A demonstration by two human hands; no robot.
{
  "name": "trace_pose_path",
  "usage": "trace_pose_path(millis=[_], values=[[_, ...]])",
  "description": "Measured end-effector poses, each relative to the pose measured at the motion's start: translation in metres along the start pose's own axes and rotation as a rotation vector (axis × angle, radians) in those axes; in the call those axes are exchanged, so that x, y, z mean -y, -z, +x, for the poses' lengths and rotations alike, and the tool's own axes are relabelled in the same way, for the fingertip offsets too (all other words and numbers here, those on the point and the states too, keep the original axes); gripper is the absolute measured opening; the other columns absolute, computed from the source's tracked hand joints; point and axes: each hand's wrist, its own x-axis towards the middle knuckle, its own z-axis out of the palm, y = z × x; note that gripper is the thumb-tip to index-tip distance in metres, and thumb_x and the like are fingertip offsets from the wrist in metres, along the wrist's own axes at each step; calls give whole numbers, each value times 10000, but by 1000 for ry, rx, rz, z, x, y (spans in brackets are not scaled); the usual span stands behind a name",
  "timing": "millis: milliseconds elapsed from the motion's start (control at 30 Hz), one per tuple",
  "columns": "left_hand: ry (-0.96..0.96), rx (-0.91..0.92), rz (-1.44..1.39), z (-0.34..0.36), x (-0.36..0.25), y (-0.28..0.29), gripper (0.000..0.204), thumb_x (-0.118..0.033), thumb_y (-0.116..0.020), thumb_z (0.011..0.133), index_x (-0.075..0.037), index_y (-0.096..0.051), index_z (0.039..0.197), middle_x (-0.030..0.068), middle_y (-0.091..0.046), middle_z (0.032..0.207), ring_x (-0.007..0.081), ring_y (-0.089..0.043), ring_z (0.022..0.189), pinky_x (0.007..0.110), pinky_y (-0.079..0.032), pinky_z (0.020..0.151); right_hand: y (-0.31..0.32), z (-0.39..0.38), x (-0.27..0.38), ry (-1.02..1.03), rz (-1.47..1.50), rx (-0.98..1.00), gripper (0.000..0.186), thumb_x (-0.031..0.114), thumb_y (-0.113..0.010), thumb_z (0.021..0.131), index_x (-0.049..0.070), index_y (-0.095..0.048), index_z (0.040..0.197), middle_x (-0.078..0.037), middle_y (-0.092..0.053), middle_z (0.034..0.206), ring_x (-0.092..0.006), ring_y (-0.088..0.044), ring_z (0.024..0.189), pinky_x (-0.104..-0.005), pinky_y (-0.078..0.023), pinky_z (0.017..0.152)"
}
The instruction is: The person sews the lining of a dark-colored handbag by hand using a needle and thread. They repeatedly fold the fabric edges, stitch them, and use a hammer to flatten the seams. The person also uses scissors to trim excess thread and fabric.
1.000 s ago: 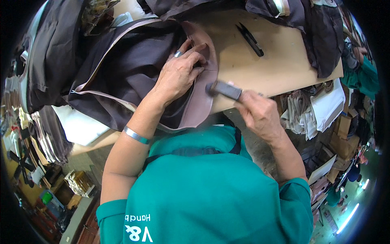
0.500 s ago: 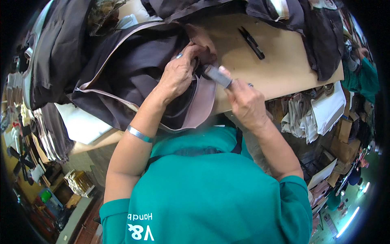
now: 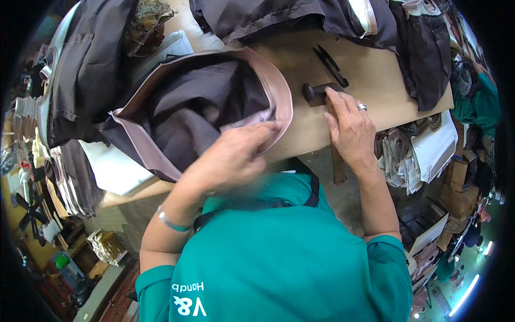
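A dark brown fabric bag (image 3: 182,107) with a pinkish facing round its rim lies gaping in front of me. My left hand (image 3: 236,153) is at the bag's near right rim, fingers bent over the edge; motion blurs it slightly and hides part of the grip. To the right, a hammer (image 3: 340,169) lies on the table, its dark head toward the bag and its handle jutting past the front edge. My right hand (image 3: 351,123) rests over the hammer with fingers stretched out, touching it near the head.
Black snips (image 3: 331,65) lie beyond the hammer on the tan tabletop (image 3: 375,75). Dark fabric pieces (image 3: 268,19) line the far side, and more dark fabric (image 3: 88,70) is heaped at left. Stacked pale pieces (image 3: 399,161) sit below the table's right edge.
My right hand has moved right, away from the bag, and the hammer now lies on the table. My left hand has come down and nearer along the rim; the bag's mouth is wider.
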Motion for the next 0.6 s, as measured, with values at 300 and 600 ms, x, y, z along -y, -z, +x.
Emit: trace_pose_path(millis=[300, 600], values=[[214, 20, -569, -77, -3, 84, 258, -152, -661, 705, 13, -528, 851, 162, -618, 989, 129, -552, 819, 251, -433, 748, 25, 63, 72, 535, 654, 305, 107, 149, -647, 739, 95, -607, 822, -48, -585, 758, -216, -561, 884, -447, -295, 972], [146, -390, 135, -90, -34, 65, 141, -109, -552, 850, 15, -576, 912, 116, -632, 747, 186, -636, 693, 283, -481, 612, 26, 75, 132, 635, 769, 331, 103, 163, -629, 752, 69, -625, 794, -81, -591, 650, -233, -537, 625, -386, -368, 853]])
